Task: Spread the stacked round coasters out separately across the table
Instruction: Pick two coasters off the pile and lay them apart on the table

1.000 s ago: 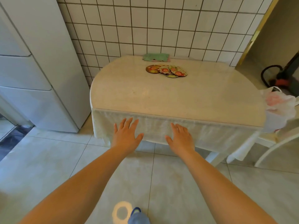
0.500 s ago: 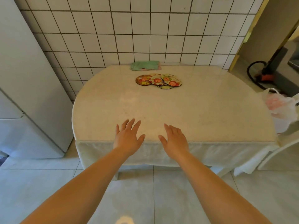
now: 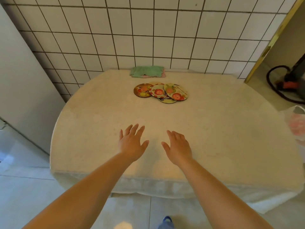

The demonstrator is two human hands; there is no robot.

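Several round coasters (image 3: 160, 92) with colourful cartoon prints lie overlapping in a loose pile at the far middle of the beige table (image 3: 222, 129). My left hand (image 3: 131, 142) hovers over the near half of the table, palm down, fingers spread, holding nothing. My right hand (image 3: 178, 147) is beside it, also palm down with fingers apart and empty. Both hands are well short of the pile, about a forearm's length nearer to me.
A folded green cloth (image 3: 147, 71) lies at the table's far edge against the white tiled wall. A white fridge (image 3: 21, 83) stands to the left. A plastic bag (image 3: 297, 124) sits at the right edge, and a dark hose (image 3: 277, 85) lies on the floor beyond.
I have stepped closer to the table. Both hands have moved forward from over the front edge to above the tabletop, nearer the coasters. The coasters have not moved.
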